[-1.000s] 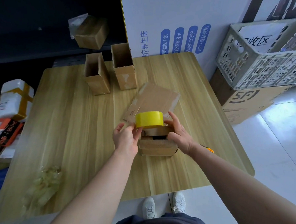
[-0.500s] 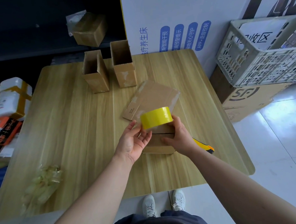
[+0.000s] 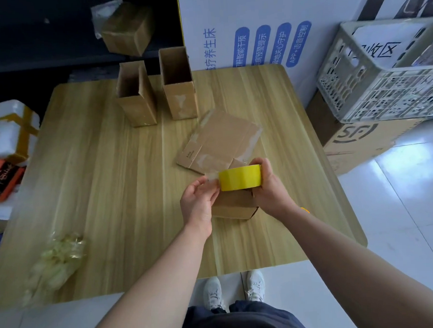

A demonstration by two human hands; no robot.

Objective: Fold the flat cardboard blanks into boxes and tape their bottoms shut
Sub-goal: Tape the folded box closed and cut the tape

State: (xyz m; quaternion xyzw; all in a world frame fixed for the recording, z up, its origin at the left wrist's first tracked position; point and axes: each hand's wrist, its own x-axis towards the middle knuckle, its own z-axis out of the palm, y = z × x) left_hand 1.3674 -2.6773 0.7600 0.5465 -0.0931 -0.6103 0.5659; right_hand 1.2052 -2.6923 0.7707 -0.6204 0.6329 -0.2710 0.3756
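My right hand [image 3: 269, 186] grips a yellow tape roll [image 3: 240, 177] just above a small folded cardboard box [image 3: 234, 205] on the wooden table [image 3: 111, 184]. At the roll's left side, my left hand [image 3: 199, 199] pinches the clear free end of the tape between thumb and fingertips. A flat cardboard blank [image 3: 219, 143] with old tape strips lies just behind the roll. Two folded boxes [image 3: 136, 95] [image 3: 178, 83] stand upright and open-topped at the table's back.
A heap of crumpled used tape [image 3: 55, 260] lies at the table's front left. An orange-yellow cutter tip [image 3: 305, 210] shows behind my right wrist. A white crate [image 3: 381, 75] on an SF carton stands right of the table. Parcels [image 3: 6, 139] lie left; another box [image 3: 128, 28] rests on a shelf behind.
The roll has lifted and shifted right in my right hand. My left hand left the box's side and now pinches the tape end at the roll's left.
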